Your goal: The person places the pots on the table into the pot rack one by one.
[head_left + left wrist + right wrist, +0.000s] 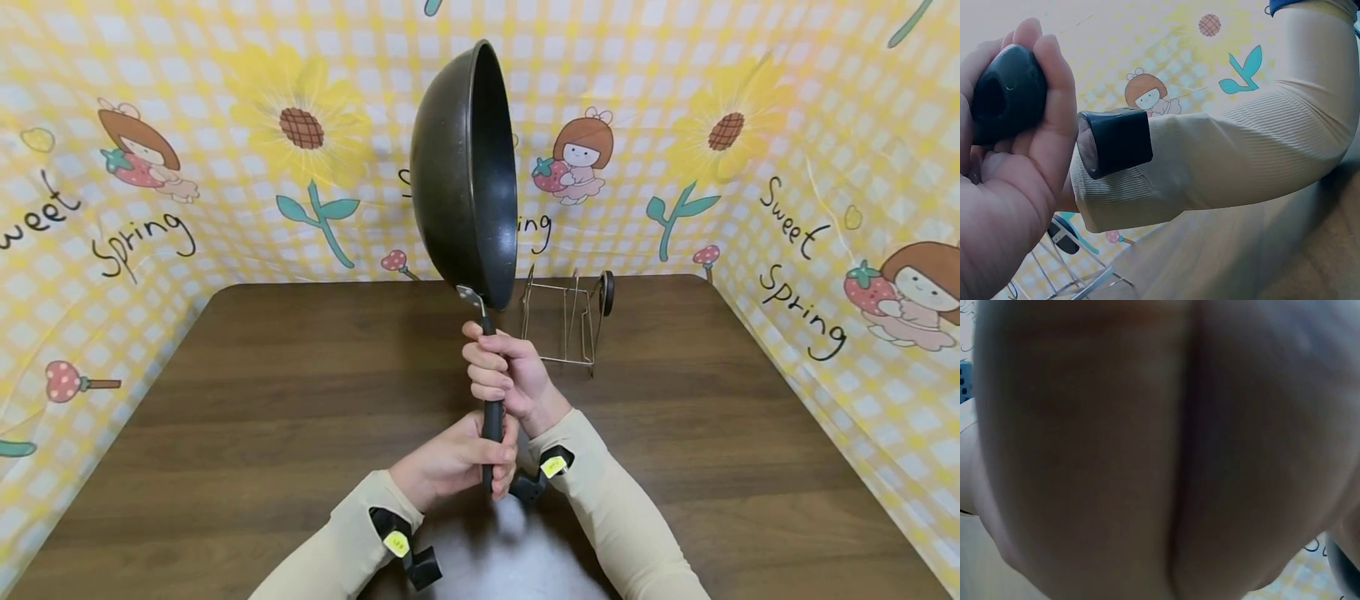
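Your grip: left hand (pixel 457 457) and right hand (pixel 519 373) both clamped on handle (pixel 492 421). Pan (pixel 448 175) held upright, upper centre of frame. Likely top-heavy: if you slacken hold, could twist or tip toward rack (pixel 567 361), right of centre.

My left hand (pixel 457 458) grips the lower part of a black bar-shaped handle (pixel 492 421); my right hand (pixel 522 375) grips it above. The handle supports a dark, round-bottomed metal wok (pixel 450 183), held handle-down above a brown wood-grain table (pixel 262 375), opening toward my right. A silver wire rack (pixel 567 362) with a black disc (pixel 607 293) rests toward the rear. Yellow-checked printed cloth (pixel 375 150) lines the back and sides.
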Action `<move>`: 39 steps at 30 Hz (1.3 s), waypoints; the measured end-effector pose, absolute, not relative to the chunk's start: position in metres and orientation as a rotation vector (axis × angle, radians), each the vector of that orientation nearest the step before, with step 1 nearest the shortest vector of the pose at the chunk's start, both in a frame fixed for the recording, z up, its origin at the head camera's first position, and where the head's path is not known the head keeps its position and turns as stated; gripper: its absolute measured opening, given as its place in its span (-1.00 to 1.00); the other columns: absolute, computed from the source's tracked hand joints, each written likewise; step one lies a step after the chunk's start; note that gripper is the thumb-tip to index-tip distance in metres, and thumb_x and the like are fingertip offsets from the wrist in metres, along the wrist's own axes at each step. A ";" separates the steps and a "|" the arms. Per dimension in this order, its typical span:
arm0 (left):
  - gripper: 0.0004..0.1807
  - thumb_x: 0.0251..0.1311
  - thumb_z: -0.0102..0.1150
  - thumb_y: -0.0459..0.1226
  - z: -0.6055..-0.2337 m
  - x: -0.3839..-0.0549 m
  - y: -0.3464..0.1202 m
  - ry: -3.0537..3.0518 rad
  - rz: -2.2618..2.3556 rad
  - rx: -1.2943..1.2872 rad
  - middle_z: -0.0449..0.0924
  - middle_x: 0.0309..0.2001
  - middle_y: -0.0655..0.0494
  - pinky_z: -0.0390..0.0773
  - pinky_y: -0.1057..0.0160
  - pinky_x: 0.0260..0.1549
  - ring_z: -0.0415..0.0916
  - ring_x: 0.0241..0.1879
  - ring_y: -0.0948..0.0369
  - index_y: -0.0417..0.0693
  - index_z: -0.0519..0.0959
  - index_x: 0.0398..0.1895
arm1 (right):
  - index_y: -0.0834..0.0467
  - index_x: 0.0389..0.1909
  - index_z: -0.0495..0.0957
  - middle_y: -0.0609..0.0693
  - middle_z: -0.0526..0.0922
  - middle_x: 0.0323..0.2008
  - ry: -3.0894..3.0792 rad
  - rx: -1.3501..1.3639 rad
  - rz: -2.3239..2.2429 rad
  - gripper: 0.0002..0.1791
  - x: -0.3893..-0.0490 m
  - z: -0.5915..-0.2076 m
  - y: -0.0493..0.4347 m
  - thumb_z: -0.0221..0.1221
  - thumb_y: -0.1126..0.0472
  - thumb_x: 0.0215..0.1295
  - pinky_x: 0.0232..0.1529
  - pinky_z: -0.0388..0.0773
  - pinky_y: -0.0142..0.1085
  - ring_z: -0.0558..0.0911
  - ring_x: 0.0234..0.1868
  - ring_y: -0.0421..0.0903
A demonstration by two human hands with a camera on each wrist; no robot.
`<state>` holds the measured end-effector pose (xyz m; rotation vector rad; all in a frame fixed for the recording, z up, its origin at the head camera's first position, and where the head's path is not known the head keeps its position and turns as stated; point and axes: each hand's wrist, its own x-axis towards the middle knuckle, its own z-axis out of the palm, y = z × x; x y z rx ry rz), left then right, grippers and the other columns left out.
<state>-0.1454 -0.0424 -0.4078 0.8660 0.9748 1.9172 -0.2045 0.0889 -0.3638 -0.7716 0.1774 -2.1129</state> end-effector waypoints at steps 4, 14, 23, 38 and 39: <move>-0.85 0.26 0.22 -0.28 -0.404 -0.145 -0.035 1.012 1.910 0.822 0.53 -0.59 0.28 0.57 0.32 -0.48 0.50 -0.59 0.34 0.07 0.47 -0.44 | 0.16 -0.17 0.26 -0.13 0.02 -0.64 0.151 -0.776 -2.107 -0.91 -0.204 -0.363 0.098 -0.02 0.37 0.46 -0.60 0.35 -0.47 0.09 -0.72 -0.23; -0.84 0.23 0.17 -0.38 -0.397 -0.143 -0.020 1.065 1.900 0.780 0.53 -0.62 0.22 0.58 0.34 -0.49 0.52 -0.60 0.31 -0.01 0.45 -0.46 | 0.17 -0.14 0.26 -0.12 0.06 -0.65 0.102 -0.849 -2.090 -0.91 -0.203 -0.361 0.114 -0.05 0.39 0.46 -0.62 0.27 -0.46 0.13 -0.73 -0.23; -0.84 0.21 0.18 -0.41 -0.395 -0.141 -0.008 1.132 1.873 0.795 0.54 -0.65 0.22 0.59 0.34 -0.51 0.54 -0.63 0.31 -0.06 0.46 -0.49 | 0.17 -0.12 0.26 -0.11 0.09 -0.67 0.135 -0.918 -2.066 -0.91 -0.199 -0.360 0.125 -0.07 0.39 0.46 -0.65 0.17 -0.46 0.16 -0.73 -0.22; -0.77 0.22 0.06 -0.52 -0.404 -0.145 0.013 1.277 1.764 0.722 0.51 -0.67 0.18 0.58 0.32 -0.54 0.52 -0.66 0.28 -0.10 0.45 -0.54 | 0.17 -0.13 0.23 -0.09 0.12 -0.65 0.202 -0.970 -2.059 -0.91 -0.201 -0.375 0.155 -0.09 0.38 0.45 -0.63 0.16 -0.44 0.16 -0.73 -0.21; -0.78 0.22 0.06 -0.52 -0.405 -0.146 0.014 1.284 1.762 0.717 0.51 -0.67 0.18 0.58 0.32 -0.54 0.52 -0.66 0.28 -0.10 0.44 -0.54 | 0.17 -0.12 0.23 -0.09 0.12 -0.65 0.199 -0.970 -2.059 -0.91 -0.202 -0.376 0.156 -0.10 0.38 0.45 -0.62 0.17 -0.45 0.16 -0.72 -0.21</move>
